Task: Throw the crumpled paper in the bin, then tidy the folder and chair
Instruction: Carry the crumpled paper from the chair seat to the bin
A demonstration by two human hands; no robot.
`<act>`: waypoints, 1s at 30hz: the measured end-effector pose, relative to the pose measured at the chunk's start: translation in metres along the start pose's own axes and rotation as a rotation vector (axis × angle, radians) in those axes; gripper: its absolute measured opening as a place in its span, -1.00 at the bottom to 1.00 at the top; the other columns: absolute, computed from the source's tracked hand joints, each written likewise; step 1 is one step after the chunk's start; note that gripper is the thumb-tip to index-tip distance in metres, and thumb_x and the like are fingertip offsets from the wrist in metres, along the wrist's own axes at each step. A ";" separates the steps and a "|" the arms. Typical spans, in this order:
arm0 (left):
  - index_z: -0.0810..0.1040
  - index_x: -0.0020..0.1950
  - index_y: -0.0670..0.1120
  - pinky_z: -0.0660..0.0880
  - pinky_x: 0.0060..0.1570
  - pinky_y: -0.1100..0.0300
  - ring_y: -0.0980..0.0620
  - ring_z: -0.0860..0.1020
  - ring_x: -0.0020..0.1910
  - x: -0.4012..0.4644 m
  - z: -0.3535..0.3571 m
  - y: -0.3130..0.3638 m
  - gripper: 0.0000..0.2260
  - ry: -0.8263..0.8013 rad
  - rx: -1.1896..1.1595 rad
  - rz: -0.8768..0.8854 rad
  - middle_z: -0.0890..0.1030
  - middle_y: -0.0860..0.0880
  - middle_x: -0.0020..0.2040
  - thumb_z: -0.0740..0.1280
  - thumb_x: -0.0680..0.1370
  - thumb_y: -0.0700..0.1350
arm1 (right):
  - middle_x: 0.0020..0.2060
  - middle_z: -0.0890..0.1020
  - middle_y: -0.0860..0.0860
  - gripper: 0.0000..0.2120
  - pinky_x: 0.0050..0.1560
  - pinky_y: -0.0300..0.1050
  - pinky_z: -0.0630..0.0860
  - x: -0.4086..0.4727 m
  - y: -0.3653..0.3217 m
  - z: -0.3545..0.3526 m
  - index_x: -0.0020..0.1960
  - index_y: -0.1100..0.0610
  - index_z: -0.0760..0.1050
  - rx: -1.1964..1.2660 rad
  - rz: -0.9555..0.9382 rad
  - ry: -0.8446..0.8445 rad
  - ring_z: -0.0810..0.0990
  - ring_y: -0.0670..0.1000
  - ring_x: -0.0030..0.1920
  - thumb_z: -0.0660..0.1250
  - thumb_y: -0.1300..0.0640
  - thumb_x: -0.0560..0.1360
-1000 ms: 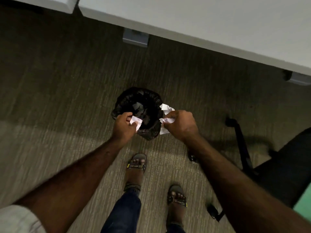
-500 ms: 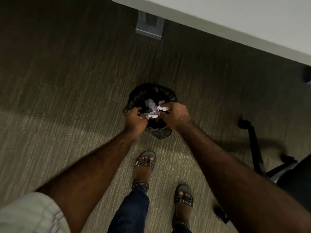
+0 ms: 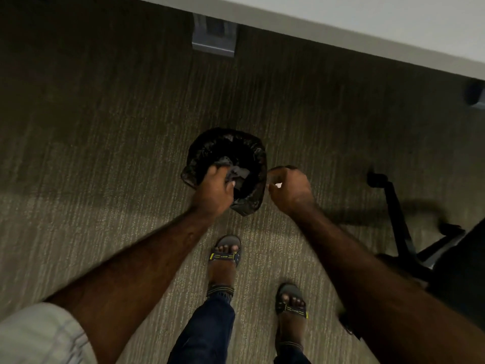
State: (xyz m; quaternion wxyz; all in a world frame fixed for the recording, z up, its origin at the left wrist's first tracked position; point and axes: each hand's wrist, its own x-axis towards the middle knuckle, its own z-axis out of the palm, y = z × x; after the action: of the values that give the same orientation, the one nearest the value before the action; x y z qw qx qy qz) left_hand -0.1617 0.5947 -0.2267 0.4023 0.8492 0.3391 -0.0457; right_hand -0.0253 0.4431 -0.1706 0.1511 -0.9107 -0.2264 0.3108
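Note:
A small bin with a black liner (image 3: 199, 153) stands on the carpet ahead of my feet. Pale crumpled paper (image 3: 238, 171) lies inside it. My left hand (image 3: 214, 191) hovers over the bin's near-left rim with curled fingers; a pale speck shows at the fingertips, and I cannot tell if it holds anything. My right hand (image 3: 290, 190) sits just right of the bin, fingers closed on a small white bit of paper (image 3: 278, 184). The black office chair (image 3: 401, 232) is at the right edge. No folder is in view.
A white desk top (image 3: 367, 24) runs across the top right, with a grey desk foot (image 3: 214, 38) beyond the bin and another foot (image 3: 476, 97) at the far right. My sandalled feet (image 3: 225, 254) stand on striped carpet just behind the bin.
The white paper held between both hands over the bin has mostly gone into it. My hands have separated, the right one moving off to the bin's right side.

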 end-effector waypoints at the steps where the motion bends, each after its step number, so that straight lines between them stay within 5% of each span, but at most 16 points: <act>1: 0.52 0.40 -0.15 0.52 0.30 -0.10 -0.22 0.52 0.29 -0.001 0.003 0.004 -0.62 -0.005 0.053 0.051 0.49 -0.22 0.30 0.39 0.59 -0.13 | 0.22 0.66 0.05 -0.72 0.17 0.04 0.62 -0.001 0.008 0.001 0.22 -0.01 0.66 -0.004 0.001 0.015 0.66 0.12 0.17 0.43 0.04 0.51; 6: 0.52 0.37 -0.15 0.52 0.19 -0.17 -0.24 0.52 0.25 -0.001 0.026 0.024 -0.63 -0.029 0.296 0.221 0.53 -0.21 0.24 0.34 0.63 0.01 | 0.56 0.37 0.07 -0.49 0.38 0.09 0.49 -0.001 0.049 0.009 0.44 -0.09 0.49 -0.143 0.051 0.039 0.45 0.15 0.45 0.46 -0.03 0.51; 15: 0.45 0.48 -0.12 0.46 0.32 -0.12 -0.23 0.44 0.37 0.022 0.062 0.037 -0.45 0.044 0.551 0.478 0.48 -0.20 0.41 0.38 0.57 0.13 | 0.67 0.12 0.04 -0.22 0.58 0.27 0.17 0.015 0.111 0.033 0.60 -0.14 0.22 -0.201 0.040 0.089 0.05 0.14 0.66 0.45 -0.23 0.48; 22: 0.30 0.58 -0.05 0.17 0.55 -0.21 -0.20 0.28 0.53 0.044 0.088 0.018 -0.27 0.064 0.660 0.528 0.36 -0.18 0.53 0.22 0.55 0.36 | 0.66 0.13 0.04 -0.13 0.59 0.26 0.12 0.036 0.142 0.067 0.63 -0.14 0.17 -0.187 0.015 0.076 0.06 0.13 0.66 0.49 -0.23 0.43; 30: 0.35 0.57 -0.09 0.14 0.54 -0.25 -0.19 0.33 0.53 0.067 0.112 -0.004 -0.23 0.193 0.637 0.637 0.41 -0.18 0.51 0.18 0.56 0.44 | 0.65 0.18 0.03 -0.06 0.52 0.16 0.29 0.073 0.173 0.105 0.63 -0.17 0.16 -0.157 0.006 0.027 0.20 0.15 0.62 0.57 -0.19 0.38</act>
State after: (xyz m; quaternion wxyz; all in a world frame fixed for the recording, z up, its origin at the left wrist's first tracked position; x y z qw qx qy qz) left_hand -0.0910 0.5520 -0.3280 0.0816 0.9928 0.0661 0.0578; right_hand 0.0153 0.3465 -0.3588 0.0813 -0.9246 -0.2450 0.2801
